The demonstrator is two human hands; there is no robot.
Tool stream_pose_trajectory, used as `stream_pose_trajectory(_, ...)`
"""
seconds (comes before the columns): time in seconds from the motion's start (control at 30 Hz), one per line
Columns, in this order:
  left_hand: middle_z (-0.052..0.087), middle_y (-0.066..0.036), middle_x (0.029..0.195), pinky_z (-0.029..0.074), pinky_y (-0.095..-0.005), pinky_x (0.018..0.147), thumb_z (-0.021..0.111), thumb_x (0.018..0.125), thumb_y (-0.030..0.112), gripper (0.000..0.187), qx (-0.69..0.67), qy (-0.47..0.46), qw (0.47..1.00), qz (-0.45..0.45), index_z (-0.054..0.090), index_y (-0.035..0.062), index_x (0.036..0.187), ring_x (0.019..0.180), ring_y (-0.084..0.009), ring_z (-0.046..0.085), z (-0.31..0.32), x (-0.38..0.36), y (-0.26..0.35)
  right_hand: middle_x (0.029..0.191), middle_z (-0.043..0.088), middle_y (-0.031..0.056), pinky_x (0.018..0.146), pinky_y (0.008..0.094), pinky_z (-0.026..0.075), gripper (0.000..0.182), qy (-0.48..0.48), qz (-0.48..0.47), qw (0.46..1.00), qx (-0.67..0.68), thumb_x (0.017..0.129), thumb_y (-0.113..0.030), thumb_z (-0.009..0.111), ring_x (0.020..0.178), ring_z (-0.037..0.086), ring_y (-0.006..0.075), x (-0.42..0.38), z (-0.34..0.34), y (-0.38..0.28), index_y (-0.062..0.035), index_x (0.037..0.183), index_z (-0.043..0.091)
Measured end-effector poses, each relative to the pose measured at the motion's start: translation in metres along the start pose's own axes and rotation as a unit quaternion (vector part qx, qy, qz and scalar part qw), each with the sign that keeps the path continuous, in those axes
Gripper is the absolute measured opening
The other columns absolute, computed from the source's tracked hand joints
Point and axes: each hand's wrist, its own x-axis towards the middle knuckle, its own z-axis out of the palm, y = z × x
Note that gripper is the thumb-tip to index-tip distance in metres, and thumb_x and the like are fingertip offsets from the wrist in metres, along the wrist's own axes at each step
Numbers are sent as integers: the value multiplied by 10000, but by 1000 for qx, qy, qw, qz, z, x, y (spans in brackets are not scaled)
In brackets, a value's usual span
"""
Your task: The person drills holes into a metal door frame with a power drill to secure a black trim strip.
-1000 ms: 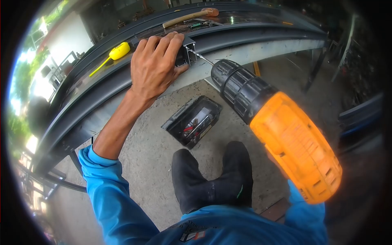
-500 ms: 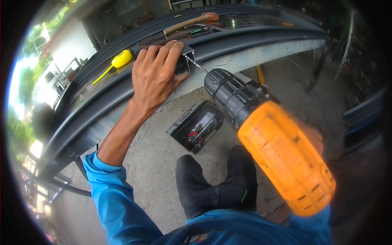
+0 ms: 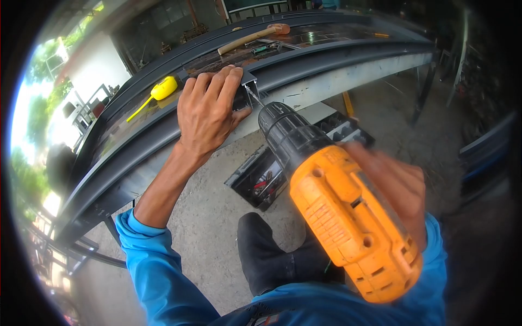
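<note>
My left hand [image 3: 209,108] is wrapped over a short dark metal profile [image 3: 248,77], pressed against the edge of the long grey metal frame [image 3: 304,70]. In my right hand [image 3: 394,187] is an orange and black power drill [image 3: 348,217]; its body hides part of the fingers. The thin drill bit [image 3: 255,98] points up and left, with its tip at the open end of the profile.
A yellow tool [image 3: 163,88] with a thin yellow strip and a wooden-handled mallet [image 3: 247,40] lie on the frame's top. Below, on the concrete floor, sits an open black toolbox [image 3: 261,182] with small tools. A person's blue sleeve [image 3: 326,4] shows at the top.
The drill has shifted left and turned, showing more of its side. More of my right hand and of the toolbox's right part is visible. My left hand keeps its hold.
</note>
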Motion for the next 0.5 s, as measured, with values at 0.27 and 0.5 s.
stream_pose_trajectory(0.27,649,-73,1151,442,-345,772,884,509,283,783,-2,4,1000,2,579,44,1190,914,-220,590,0,0,-1,846,683,183,603,347,560,631,-56,43,997,39,780,-271,809,698,714,258,11,4,7,79,1256,586)
stream_pose_trajectory(0.5,647,-54,1123,447,-338,744,885,521,268,731,-7,19,1000,-4,583,60,1153,875,-204,580,1,-1,2,981,693,209,716,355,583,625,-48,42,998,18,755,-192,819,844,730,292,18,17,19,75,1268,585)
